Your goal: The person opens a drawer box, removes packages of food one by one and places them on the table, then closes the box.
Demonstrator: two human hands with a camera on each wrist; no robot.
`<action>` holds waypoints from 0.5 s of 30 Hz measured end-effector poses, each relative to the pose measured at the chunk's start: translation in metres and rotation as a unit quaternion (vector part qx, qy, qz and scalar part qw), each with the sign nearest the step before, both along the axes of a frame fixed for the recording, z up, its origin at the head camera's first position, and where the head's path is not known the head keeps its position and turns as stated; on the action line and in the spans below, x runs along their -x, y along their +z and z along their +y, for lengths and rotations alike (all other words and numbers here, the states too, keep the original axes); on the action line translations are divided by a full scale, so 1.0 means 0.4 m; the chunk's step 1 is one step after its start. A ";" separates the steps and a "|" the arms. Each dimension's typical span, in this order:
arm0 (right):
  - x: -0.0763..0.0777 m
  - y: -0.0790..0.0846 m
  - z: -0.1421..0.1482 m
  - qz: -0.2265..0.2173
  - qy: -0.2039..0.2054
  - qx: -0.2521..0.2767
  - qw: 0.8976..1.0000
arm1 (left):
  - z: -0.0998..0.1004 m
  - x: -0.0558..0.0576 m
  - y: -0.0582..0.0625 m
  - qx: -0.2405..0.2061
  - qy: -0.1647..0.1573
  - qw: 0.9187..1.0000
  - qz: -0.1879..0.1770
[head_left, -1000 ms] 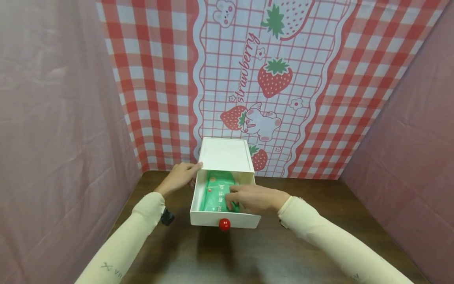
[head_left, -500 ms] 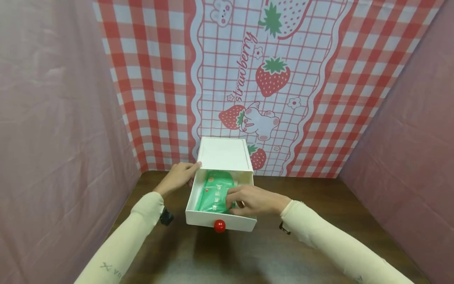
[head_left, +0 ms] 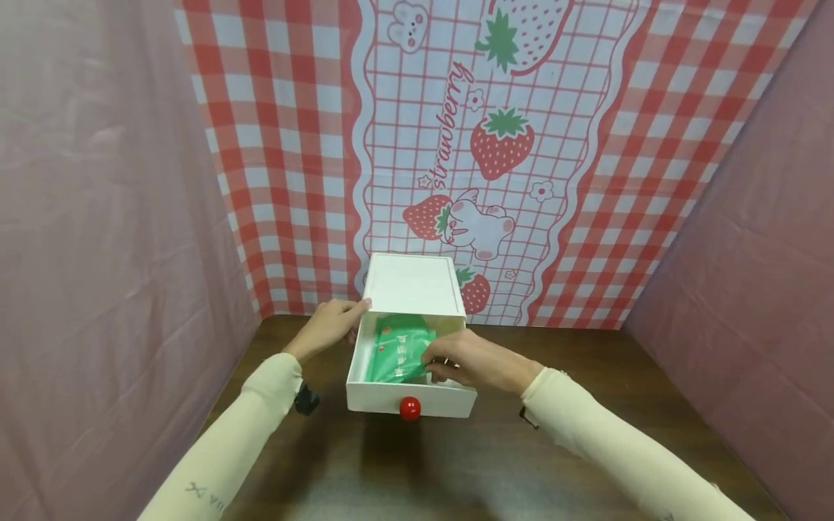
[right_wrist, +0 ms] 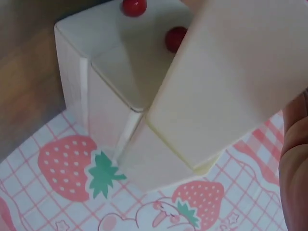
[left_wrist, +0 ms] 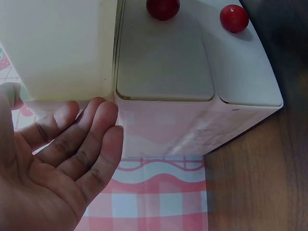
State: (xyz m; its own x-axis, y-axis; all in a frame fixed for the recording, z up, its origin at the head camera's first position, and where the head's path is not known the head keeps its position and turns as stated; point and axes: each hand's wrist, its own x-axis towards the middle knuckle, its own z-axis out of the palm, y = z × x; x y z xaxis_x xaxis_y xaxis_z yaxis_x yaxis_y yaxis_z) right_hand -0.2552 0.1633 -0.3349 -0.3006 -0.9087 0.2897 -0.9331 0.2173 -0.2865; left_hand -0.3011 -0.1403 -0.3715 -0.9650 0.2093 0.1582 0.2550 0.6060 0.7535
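Observation:
A white drawer cabinet (head_left: 412, 284) stands against the back cloth, its top drawer (head_left: 384, 398) pulled out towards me. Inside that drawer lies a green plastic packet (head_left: 397, 354) with white printed characters. My right hand (head_left: 478, 358) reaches over the drawer's right wall and pinches the packet's near right edge; its fingertips are partly hidden. At the cabinet's left side, my left hand (head_left: 331, 325) rests with the thumb at the top front edge. In the left wrist view, its loosely bent fingers (left_wrist: 89, 139) touch the side. The drawer wall hides most of the right hand (right_wrist: 294, 163) in the right wrist view.
A red round knob (head_left: 410, 409) sticks out from the pulled-out drawer. Below it are closed drawers with red knobs (left_wrist: 234, 18). A brown wooden table (head_left: 554, 449) lies underneath; pink cloth (head_left: 730, 289) hangs at both sides, and strawberry-print cloth (head_left: 326, 181) behind.
My right hand has drawn back slightly to the right, fingers closing on the packet. The packet's near edge has shifted and crumpled towards the fingers. My left hand stays at the cabinet.

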 end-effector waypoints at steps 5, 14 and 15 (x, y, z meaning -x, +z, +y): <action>0.004 0.011 0.003 0.033 0.007 0.006 0.999 | -0.003 0.000 0.001 0.004 0.006 1.000 0.004; 0.007 0.001 0.003 0.038 -0.006 0.016 0.999 | 0.002 -0.001 -0.002 -0.006 -0.004 1.000 0.001; 0.005 0.003 0.003 0.042 -0.012 0.022 0.999 | 0.002 -0.002 -0.002 -0.006 -0.004 1.000 0.001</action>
State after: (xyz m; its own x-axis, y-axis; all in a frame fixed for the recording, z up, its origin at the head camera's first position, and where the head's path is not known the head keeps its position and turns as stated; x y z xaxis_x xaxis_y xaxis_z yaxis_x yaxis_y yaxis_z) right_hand -0.2572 0.1645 -0.3337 -0.2948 -0.8873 0.3546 -0.9491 0.2289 -0.2164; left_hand -0.3002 -0.1395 -0.3723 -0.9629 0.2160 0.1620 0.2613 0.5944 0.7605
